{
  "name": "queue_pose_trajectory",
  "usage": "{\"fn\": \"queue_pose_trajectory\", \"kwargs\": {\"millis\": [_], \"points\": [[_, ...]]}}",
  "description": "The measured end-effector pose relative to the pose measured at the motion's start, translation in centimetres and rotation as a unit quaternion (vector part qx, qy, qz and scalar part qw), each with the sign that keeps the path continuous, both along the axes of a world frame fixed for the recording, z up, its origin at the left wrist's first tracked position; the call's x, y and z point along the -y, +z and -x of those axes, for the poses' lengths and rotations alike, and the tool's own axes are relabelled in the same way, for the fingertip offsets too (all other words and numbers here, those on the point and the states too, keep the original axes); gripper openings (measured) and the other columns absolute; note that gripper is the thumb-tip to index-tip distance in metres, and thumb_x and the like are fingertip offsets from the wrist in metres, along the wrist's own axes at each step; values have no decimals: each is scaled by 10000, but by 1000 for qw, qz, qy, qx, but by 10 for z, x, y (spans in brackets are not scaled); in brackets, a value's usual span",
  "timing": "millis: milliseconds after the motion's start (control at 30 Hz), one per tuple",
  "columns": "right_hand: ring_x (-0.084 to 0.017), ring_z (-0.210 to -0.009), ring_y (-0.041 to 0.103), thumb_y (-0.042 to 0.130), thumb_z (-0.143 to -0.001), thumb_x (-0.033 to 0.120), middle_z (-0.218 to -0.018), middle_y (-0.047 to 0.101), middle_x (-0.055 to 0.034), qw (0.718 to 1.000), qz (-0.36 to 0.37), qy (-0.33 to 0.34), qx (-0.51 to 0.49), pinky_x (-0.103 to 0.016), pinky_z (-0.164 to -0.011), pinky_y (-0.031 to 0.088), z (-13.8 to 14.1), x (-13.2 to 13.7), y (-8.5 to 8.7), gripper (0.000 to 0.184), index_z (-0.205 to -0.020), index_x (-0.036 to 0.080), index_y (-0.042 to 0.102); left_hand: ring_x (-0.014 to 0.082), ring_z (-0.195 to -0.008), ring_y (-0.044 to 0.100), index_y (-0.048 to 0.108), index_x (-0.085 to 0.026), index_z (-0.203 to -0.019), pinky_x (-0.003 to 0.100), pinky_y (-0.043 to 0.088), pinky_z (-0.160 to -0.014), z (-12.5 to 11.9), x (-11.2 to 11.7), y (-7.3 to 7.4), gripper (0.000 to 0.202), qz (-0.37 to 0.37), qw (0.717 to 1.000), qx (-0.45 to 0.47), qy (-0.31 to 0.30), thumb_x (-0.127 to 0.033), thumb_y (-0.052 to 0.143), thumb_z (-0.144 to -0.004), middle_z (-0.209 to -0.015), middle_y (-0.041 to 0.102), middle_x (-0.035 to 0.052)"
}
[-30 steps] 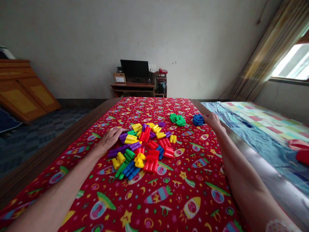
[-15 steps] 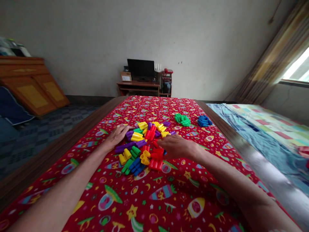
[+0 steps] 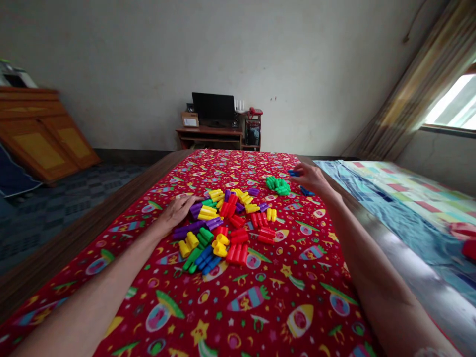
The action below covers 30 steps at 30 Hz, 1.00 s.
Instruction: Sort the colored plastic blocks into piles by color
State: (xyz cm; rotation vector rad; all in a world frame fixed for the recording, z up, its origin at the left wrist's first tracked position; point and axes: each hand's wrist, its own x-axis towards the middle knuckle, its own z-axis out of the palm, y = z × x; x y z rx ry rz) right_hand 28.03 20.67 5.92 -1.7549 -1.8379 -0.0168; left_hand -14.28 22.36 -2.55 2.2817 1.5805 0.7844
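A mixed heap of plastic blocks [image 3: 223,225] in red, yellow, purple, green and blue lies on the red patterned cloth [image 3: 260,297]. My left hand [image 3: 178,209] rests flat and open against the heap's left edge, by purple blocks. Farther off to the right, my right hand [image 3: 310,177] is closed on a blue block [image 3: 293,173], held just above the sorted blue pile [image 3: 307,191], which the hand mostly hides. A sorted green pile [image 3: 277,185] sits to its left.
The cloth covers a long wooden table with bare edges [image 3: 92,218]. A striped blanket [image 3: 409,198] lies to the right. A desk with a monitor [image 3: 213,106] stands at the far wall, a wooden cabinet [image 3: 40,134] at the left.
My right hand came from the blue pile to the mixed heap, then went back to the blue pile with a blue block. The left hand stayed at the heap.
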Motion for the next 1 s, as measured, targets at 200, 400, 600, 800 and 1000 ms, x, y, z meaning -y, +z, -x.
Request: {"fn": "queue_pose_trajectory", "kwargs": {"millis": [200,400,600,800,1000], "points": [[-253,-818,593,621,-805,361,-905,691,-143,984,-18,-179,-11,-340,-666,374,-70,-17,-49,217,-904,171,660,260,-1098,612,736,-198,-1044,329,445,-994,3,-5,-5,638,10,1000,15,3,-562,248,-855,-1111,728,66],[-216,-752,561,595,-819,354,-777,668,-145,995,-18,-102,-6,-324,-652,357,-85,-20,-61,217,-781,153,670,259,-1070,628,741,-193,-1012,332,452,-988,5,-9,-8,638,1,1000,14,2,-561,247,-846,-1089,734,72],[-194,-778,604,515,-852,267,-828,707,-111,995,-66,-64,-26,-299,-703,411,-35,-17,-21,229,-863,150,711,262,-1098,612,747,-202,-984,326,437,-1009,1,-3,-1,596,-1,1000,-4,3,-516,257,-855,-1107,727,62],[-135,-768,622,436,-950,221,-867,706,-68,932,-43,353,72,-257,-716,440,119,52,-6,260,-942,147,685,248,-1052,623,722,-178,-1036,347,449,-991,-1,0,0,600,2,1000,-25,-10,-463,221,-870,-1100,719,83],[-202,-1086,548,416,-985,254,-1123,650,-118,785,-135,547,257,-354,-937,436,200,116,-51,226,-1063,139,594,244,-1074,614,722,-188,-1022,334,428,-1011,0,-4,-7,599,-8,1000,-7,-2,-477,217,-880,-1105,722,68]]}}
